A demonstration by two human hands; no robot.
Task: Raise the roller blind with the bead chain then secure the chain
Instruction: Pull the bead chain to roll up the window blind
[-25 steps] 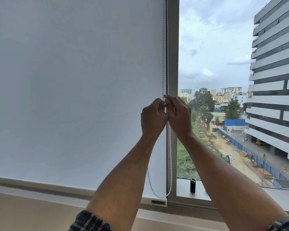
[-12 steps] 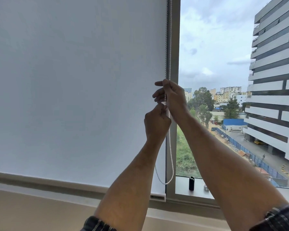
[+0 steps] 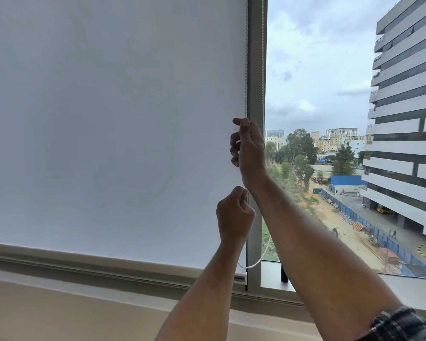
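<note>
Head view: your right hand (image 3: 249, 143) pinches the bead chain (image 3: 246, 70) up high, left hand (image 3: 234, 214) pinches it lower, at the roller blind (image 3: 108, 119) right edge. Blind nearly fully down; raising barely begun, securing left.

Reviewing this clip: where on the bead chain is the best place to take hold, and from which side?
Pinch the taut vertical strand of the bead chain beside the blind's right edge, coming from the room side; the loop's bottom hangs slack, probably giving no pull.

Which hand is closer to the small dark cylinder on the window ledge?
Left. The left hand grips the white bead chain low, above the small dark cylinder; the right hand holds it higher up.
</note>
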